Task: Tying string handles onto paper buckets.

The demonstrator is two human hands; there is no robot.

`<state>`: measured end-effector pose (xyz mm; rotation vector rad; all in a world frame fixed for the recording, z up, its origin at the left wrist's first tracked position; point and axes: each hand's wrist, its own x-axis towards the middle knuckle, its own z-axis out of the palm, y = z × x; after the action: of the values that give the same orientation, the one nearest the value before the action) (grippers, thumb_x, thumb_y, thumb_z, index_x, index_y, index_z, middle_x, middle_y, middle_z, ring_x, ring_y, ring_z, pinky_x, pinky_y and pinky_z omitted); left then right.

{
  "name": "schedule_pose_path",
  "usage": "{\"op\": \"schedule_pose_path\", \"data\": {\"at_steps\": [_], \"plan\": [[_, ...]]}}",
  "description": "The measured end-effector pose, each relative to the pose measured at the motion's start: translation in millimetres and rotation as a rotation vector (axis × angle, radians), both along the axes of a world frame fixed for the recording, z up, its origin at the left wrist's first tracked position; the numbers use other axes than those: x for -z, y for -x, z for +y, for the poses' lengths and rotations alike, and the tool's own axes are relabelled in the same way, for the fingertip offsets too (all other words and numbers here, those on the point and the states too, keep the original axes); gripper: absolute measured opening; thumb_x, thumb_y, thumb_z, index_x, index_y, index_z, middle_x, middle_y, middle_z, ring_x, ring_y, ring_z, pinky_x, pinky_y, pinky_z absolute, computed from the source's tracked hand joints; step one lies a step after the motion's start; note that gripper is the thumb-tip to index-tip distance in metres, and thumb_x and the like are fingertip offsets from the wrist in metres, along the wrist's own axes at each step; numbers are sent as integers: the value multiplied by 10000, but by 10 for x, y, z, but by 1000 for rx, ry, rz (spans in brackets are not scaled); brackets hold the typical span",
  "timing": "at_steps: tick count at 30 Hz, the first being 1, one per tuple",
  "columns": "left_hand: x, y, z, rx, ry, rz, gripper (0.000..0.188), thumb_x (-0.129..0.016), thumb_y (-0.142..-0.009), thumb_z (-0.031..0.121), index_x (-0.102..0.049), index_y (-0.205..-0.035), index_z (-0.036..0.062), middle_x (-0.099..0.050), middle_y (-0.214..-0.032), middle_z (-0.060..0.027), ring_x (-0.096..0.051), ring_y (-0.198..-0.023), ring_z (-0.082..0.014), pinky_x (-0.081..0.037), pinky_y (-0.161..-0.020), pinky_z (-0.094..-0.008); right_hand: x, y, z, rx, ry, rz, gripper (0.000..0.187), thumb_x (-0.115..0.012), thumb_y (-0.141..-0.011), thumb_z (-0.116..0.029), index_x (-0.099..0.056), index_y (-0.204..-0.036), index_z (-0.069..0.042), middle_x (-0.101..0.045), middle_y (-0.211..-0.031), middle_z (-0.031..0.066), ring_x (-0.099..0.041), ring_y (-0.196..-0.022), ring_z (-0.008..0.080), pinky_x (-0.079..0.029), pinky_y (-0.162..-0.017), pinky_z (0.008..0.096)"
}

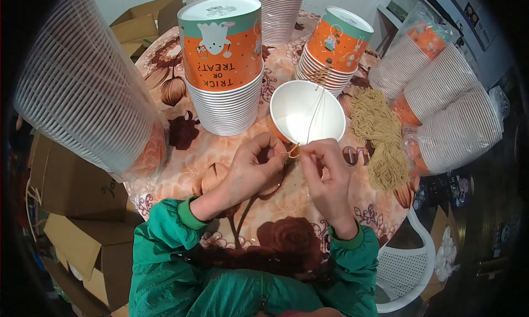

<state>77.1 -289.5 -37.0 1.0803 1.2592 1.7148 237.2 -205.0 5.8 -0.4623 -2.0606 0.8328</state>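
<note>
At the middle of the table, a paper bucket (286, 114) lies tilted with its white inside facing me. A thin tan string (293, 151) forms a small loop in front of its near rim. Between pinched fingertips, my left hand (254, 165) holds one side of this loop. My right hand (329, 174) pinches the string on the other side, its fingers closed. A strand stretches from there across the bucket's mouth toward the far rim. To the right lies a loose skein of tan string (380, 138).
Upside-down nested orange buckets (225, 69) stand behind, with another stack (333, 47) farther right. A tall wrapped stack (82, 91) leans at left; wrapped stacks (454, 129) lie at right. Cardboard boxes (82, 234) sit at lower left, a white chair (410, 267) at lower right.
</note>
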Motion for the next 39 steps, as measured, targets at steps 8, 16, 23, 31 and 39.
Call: {"op": "schedule_pose_path", "data": {"at_steps": [8,16,23,31,39], "plan": [[-78,9,-57,196,106,-319,69,-674,-982,60,-649,-1033,20,-645,-966,18,-579,-848,-48,-472,-772,-206,201,-20,-151,108,-113,-21,140,-684,-871,66,-675,-1003,21,-641,-971,124,-676,-830,254,-542,-656,336],[1,-14,-33,254,135,-529,94,-644,-985,39,-670,-1057,-16,-687,-954,-30,-634,-819,-82,-514,-704,-195,293,-15,-134,105,-107,25,164,-684,-876,69,-682,-1036,32,-646,-982,127,-668,-803,239,-556,-643,338],[-56,-73,-18,213,234,-634,97,-678,-965,76,-721,-1024,12,-646,-759,10,-529,-611,-27,-394,-544,-165,340,-15,-147,126,-102,47,221,-723,-849,78,-679,-1058,23,-647,-991,116,-650,-786,198,-552,-639,290],[51,-65,-34,249,203,-582,106,-641,-991,71,-703,-1036,-3,-678,-806,-26,-558,-614,-46,-420,-533,-183,420,-43,-157,110,-32,81,194,-713,-895,56,-674,-1080,19,-646,-1036,111,-653,-826,173,-553,-706,287],[45,-98,7,230,247,-568,119,-628,-1002,79,-686,-1056,-10,-684,-827,-41,-537,-576,-61,-382,-492,-192,541,-88,-127,-39,747,233,151,-619,-1013,-72,-669,-1122,18,-693,-1015,64,-638,-851,98,-522,-761,237]]}}
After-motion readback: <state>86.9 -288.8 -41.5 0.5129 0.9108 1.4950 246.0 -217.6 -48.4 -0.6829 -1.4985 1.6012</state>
